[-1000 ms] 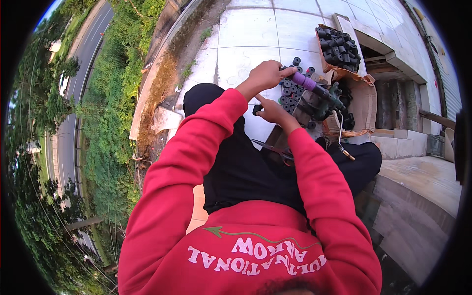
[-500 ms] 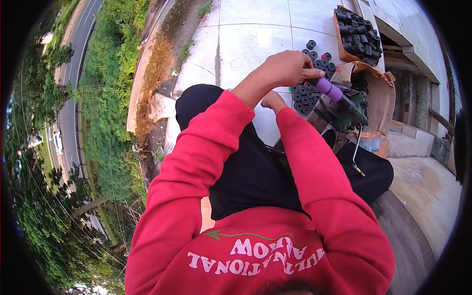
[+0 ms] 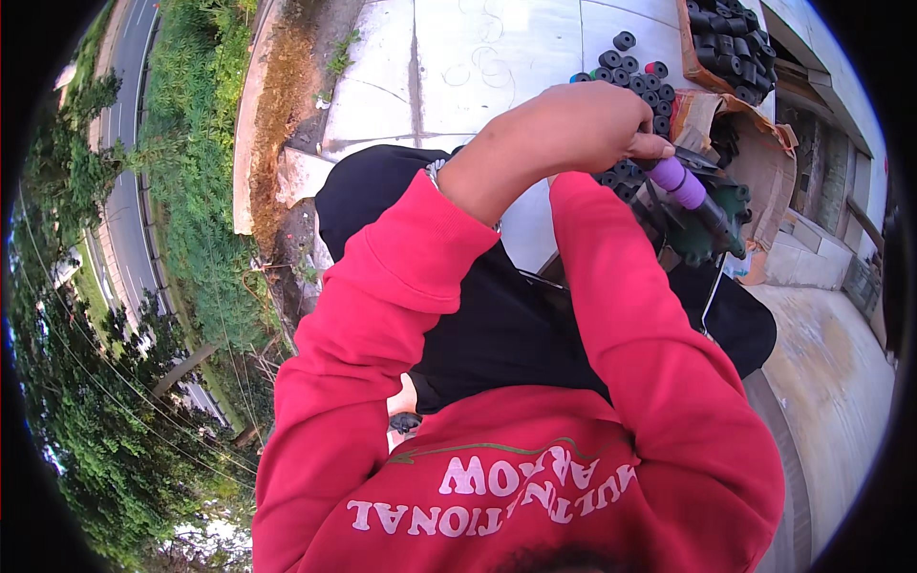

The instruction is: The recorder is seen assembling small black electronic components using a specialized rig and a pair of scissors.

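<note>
My left hand (image 3: pixel 611 119) reaches across to the right, fingers curled under and out of sight. Its thumb rests at the near end of a purple-wrapped cylinder (image 3: pixel 676 181), which sits on a dark rod. That rod joins a green metal device (image 3: pixel 712 224) with a thin crank arm (image 3: pixel 712 296) hanging from it. Whether my fingers grip the cylinder or something under it cannot be made out. My right forearm, in its red sleeve (image 3: pixel 621 306), extends forward beneath the left wrist. The right hand is almost wholly hidden behind that wrist.
Several black spools (image 3: pixel 638 81), some with coloured ends, stand on the pale tiles beyond my hands. A box of black rolls (image 3: pixel 731 48) is at the far right. Nearer lies an open torn carton (image 3: pixel 769 181). A ledge (image 3: pixel 258 143) drops toward greenery and a road at left.
My view has shifted, with the device now further right in it. The right hand, partly visible before, is now covered by the left wrist. The crank arm's handle end no longer shows plainly.
</note>
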Tool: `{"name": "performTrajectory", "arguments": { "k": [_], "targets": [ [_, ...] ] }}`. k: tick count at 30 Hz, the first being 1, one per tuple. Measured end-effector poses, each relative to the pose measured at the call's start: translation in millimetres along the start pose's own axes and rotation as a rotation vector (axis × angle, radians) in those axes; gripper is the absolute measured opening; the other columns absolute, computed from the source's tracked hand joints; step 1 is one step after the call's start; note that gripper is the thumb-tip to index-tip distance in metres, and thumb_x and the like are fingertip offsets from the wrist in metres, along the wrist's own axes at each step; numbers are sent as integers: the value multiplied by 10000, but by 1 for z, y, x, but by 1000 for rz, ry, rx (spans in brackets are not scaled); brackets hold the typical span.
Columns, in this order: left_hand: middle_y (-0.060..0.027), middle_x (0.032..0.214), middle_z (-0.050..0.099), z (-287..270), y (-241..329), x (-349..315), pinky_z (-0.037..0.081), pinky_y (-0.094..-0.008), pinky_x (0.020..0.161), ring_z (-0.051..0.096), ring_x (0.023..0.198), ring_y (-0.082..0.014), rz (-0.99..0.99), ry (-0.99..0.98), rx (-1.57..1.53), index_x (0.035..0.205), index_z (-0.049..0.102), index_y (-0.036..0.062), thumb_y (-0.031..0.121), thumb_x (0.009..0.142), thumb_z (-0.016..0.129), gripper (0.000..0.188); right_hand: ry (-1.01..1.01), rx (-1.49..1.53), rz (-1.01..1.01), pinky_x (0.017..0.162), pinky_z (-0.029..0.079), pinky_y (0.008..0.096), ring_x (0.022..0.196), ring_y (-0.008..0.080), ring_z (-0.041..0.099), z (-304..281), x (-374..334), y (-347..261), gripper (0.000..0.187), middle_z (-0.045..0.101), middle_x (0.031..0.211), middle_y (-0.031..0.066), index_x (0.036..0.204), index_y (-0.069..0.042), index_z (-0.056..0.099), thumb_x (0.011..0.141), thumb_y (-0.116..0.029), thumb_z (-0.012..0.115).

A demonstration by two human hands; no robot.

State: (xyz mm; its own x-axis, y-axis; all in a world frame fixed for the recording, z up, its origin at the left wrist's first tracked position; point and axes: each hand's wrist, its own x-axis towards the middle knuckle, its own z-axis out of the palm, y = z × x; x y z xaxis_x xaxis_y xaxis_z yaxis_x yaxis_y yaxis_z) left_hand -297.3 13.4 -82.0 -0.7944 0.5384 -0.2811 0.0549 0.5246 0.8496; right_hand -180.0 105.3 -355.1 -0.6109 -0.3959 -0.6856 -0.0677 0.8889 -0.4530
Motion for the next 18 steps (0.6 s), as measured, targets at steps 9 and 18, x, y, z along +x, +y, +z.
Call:
{"name": "performTrajectory", "arguments": {
  "k": [9,18],
  "targets": [
    [-208,768,659,-2,-2,4,494,-464,677,648,723,-379,-2,-70,20,1017,733,-2,527,1034,641,537,47,42,-13,757,594,394,891,276,757,10,-26,17,436,778,1077,161,1310,-40,703,876,-79,718],
    [-207,761,651,0,-1,8,497,-459,667,638,703,-376,-17,-80,72,1012,758,0,513,1026,655,523,108,91,-81,791,597,396,936,273,758,16,-28,10,405,777,1117,153,1287,-40,719,886,-88,725]
  ]
}}
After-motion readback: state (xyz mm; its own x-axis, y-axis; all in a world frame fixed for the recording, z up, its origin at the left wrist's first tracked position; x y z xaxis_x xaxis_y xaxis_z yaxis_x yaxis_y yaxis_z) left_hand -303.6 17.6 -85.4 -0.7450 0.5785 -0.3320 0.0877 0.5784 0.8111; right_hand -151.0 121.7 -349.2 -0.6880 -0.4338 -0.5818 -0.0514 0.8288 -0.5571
